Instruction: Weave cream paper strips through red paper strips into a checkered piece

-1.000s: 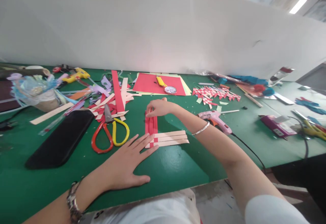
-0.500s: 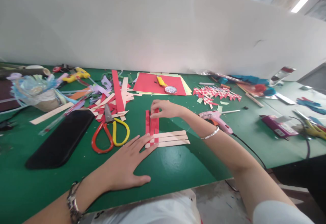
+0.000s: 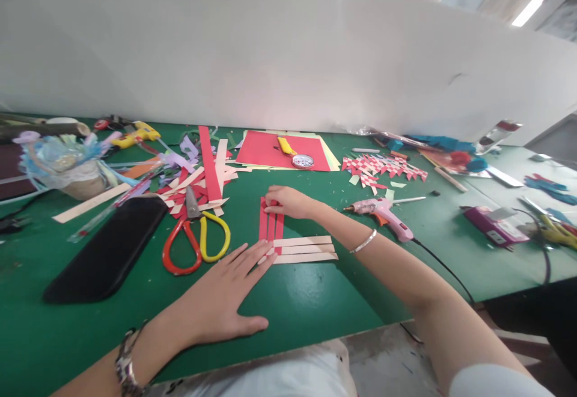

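Three red paper strips (image 3: 262, 222) stand away from me on the green table, and three pale strips (image 3: 311, 250) run to the right from their lower end, where the two colours cross. My left hand (image 3: 228, 295) lies flat with fingers spread, its fingertips on the crossing and covering part of it. Bent over the far end of the red strips is my right hand (image 3: 286, 201), thumb and fingers pinched on a red strip. Scissors (image 3: 193, 234) with one red and one yellow handle lie left of the strips.
A black case (image 3: 108, 246) lies at the left, below a pile of paper scraps (image 3: 180, 186). Red sheets (image 3: 261, 147) hold a yellow cutter and a round tin. At the right are woven pieces (image 3: 383, 166), a pink glue gun (image 3: 383, 210) and a purple box (image 3: 493, 225).
My right hand has moved slightly left and down. The red strip it lifted now lies lower, alongside the others. My left hand has hardly moved.
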